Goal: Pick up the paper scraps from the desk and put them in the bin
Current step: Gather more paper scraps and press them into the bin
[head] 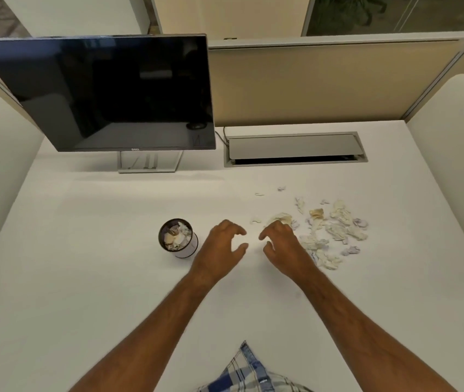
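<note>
Two bare hands hovered over a smooth white counter (83,250), a glossy dark monitor (106,91) behind. The left hand (219,250) and right hand (284,244) faced each other, fingers (239,230) curled half open, holding nothing. Crumpled white and cream scraps (335,227) lay heaped just right of the right hand. Left of the left hand stood a small round mesh bin (188,247), partly filled with scraps.

crumpled white and cream paper scraps (335,230) lie scattered in a loose heap on the white desk (83,250), right of centre. a small round dark mesh bin (178,239) stands upright to their left, already holding scraps.
</note>
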Available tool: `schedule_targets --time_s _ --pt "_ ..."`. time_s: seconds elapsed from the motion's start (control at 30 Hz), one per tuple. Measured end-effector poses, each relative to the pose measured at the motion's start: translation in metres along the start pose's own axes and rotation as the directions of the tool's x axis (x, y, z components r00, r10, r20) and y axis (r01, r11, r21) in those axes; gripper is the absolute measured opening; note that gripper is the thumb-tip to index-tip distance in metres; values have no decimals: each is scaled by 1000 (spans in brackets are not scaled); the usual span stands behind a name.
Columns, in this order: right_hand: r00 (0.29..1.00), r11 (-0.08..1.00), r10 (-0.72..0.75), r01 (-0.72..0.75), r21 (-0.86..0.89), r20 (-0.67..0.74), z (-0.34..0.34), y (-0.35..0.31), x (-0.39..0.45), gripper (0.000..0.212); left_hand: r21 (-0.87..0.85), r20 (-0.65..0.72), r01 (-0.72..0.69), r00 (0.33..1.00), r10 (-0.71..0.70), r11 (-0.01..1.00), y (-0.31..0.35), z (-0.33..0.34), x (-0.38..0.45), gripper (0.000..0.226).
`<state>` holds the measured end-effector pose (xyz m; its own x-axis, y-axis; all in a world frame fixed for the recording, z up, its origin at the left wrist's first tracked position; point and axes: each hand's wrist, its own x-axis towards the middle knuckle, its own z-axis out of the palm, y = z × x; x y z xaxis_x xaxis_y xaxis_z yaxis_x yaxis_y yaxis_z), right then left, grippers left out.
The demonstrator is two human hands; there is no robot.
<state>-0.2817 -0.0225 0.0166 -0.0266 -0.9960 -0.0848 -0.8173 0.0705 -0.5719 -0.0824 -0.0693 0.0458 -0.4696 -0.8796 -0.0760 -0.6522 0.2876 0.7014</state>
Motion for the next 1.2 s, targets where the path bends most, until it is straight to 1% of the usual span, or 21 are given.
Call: schedule_targets --time_s 0.07,0.13,0.27,0.47,0.53,0.6,0.67,0.83,0.9,1.03,1.13,1.2 --pt "999 998 28 -26 -55 24 -7 12 0 28 10 28 39 999 -39 999 6 19 13 38" --pt "997 995 75 -72 -74 29 -11 23 -1 28 32 65 74 995 -76 997 10 34 28 46" --pt "988 985 149 -147 -94 24 -15 47 -3 29 62 108 162 980 -168 985 13 56 60 47" --pt "971 973 222 -216 -75 83 -10 73 -1 41 147 161 313 928 -335 938 12 80 96 54" --pt "968 974 225 -220 -55 108 -6 76 0 43 159 159 336 919 -360 928 13 88 103 59" --pt "971 978 207 -204 -33 118 -3 77 2 39 181 145 320 926 -348 930 16 95 108 61" --pt "977 983 182 -182 -13 114 -1 77 5 34 192 133 296 937 -324 936 19 100 113 57" --pt "985 992 124 -127 23 121 0 76 12 21 194 131 246 953 -274 950 19 103 119 31" --pt "983 989 138 -144 41 123 0 77 14 18 175 119 245 956 -267 954 16 103 117 24" --pt "979 977 182 -190 95 90 -2 73 16 12 125 85 274 955 -286 954 11 99 113 22" --pt "979 967 196 -202 152 54 -5 70 14 10 32 65 318 945 -320 947 8 91 108 20" --pt "972 953 228 -234 191 55 -8 67 14 11 -46 43 363 932 -361 931 6 84 106 18"
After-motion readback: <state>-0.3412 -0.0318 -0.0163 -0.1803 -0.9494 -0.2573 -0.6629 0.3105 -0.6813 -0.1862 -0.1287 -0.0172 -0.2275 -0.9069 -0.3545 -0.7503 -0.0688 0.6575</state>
